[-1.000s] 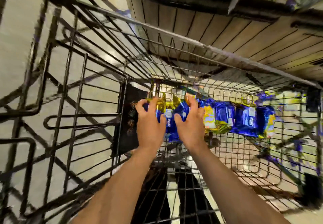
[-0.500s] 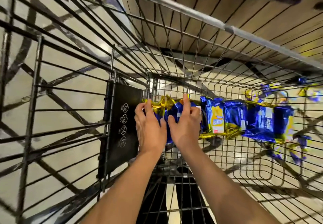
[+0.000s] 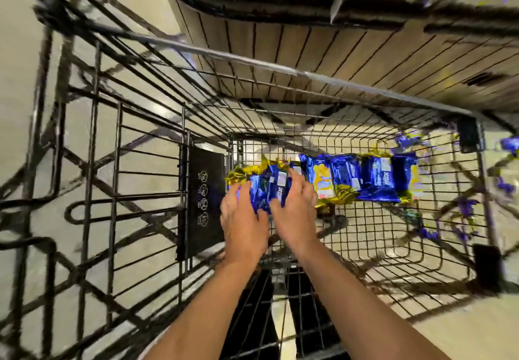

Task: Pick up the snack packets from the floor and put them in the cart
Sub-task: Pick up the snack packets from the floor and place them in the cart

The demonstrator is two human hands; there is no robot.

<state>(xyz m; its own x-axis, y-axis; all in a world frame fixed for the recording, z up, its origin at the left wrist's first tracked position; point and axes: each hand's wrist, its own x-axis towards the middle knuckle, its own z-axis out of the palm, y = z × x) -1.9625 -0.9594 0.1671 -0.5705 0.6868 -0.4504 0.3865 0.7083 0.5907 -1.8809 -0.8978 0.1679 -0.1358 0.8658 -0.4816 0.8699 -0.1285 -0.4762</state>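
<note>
Both hands are down inside the cart [image 3: 309,74], at the left end of its wire floor. The left hand [image 3: 243,216] and the right hand [image 3: 295,213] hold between them a small bundle of packets [image 3: 268,188], blue and gold; the fingers curl round it from both sides. Half a second ago the fingers lay more over the top of the bundle; now they have drawn a little lower and closer together, while the bundle has hardly moved. I judge that it is being settled on the floor and that letting go is near.

To the right, touching the bundle, a row of packets [image 3: 362,180] already lies across the middle of the floor, as it did before. More packets [image 3: 463,205] show through the right wall of the cart, on the ground outside, so the task is not finished.
</note>
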